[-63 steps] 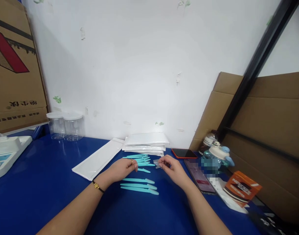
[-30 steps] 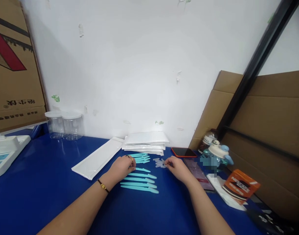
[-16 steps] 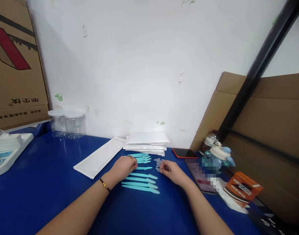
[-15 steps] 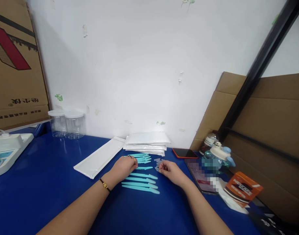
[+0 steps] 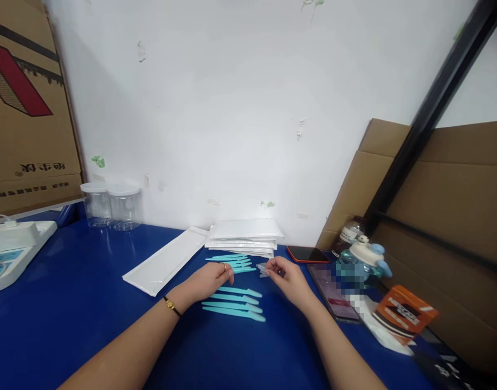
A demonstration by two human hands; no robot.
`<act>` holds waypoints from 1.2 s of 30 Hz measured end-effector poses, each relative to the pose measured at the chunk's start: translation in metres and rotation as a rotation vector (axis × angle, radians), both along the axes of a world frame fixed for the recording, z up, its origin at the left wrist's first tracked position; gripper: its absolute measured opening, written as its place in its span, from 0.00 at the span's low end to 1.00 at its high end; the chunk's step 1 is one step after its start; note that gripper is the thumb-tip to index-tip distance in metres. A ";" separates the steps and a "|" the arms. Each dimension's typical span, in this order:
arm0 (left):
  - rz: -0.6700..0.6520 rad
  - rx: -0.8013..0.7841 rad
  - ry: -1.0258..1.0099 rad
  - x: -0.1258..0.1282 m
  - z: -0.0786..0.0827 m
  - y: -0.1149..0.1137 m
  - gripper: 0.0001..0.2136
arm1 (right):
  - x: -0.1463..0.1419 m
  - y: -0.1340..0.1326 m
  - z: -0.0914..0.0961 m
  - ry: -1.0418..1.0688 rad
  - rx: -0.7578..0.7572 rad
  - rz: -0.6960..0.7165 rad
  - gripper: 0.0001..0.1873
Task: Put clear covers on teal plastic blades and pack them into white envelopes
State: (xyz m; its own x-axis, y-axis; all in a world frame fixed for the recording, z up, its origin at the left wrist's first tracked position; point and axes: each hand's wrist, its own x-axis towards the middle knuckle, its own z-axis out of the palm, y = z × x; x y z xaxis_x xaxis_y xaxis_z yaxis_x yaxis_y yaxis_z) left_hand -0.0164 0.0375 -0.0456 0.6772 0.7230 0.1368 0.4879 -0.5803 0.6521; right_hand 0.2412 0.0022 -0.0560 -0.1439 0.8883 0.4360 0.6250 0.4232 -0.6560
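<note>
My left hand [image 5: 211, 280] is closed, its fingertips on the handle of a turquoise eyebrow razor [image 5: 246, 269], whose tip points right. Just behind it lie several turquoise razors [image 5: 232, 258] without caps. My right hand [image 5: 286, 279] pinches at small translucent blade caps [image 5: 262, 267] right of the razor tips; one seems to be between its fingertips, partly hidden. Nearer to me, several capped razors [image 5: 234, 305] lie in a row, with clear covers over their right ends.
White packets [image 5: 244, 229] are stacked against the wall, and a long white packet [image 5: 165, 262] lies at left. Two lidded clear jars [image 5: 125, 208] and a power strip [image 5: 45, 233] stand farther left. Phones [image 5: 307, 254], a bottle [image 5: 364, 260] and an orange box [image 5: 405, 314] are at right.
My left hand has moved the single razor back beside the uncapped group. My right hand has shifted slightly back, and the caps now lie closer together at its fingertips.
</note>
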 end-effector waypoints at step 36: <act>0.231 0.354 0.229 -0.003 -0.015 0.012 0.11 | 0.014 0.012 -0.013 -0.389 -0.098 -0.041 0.07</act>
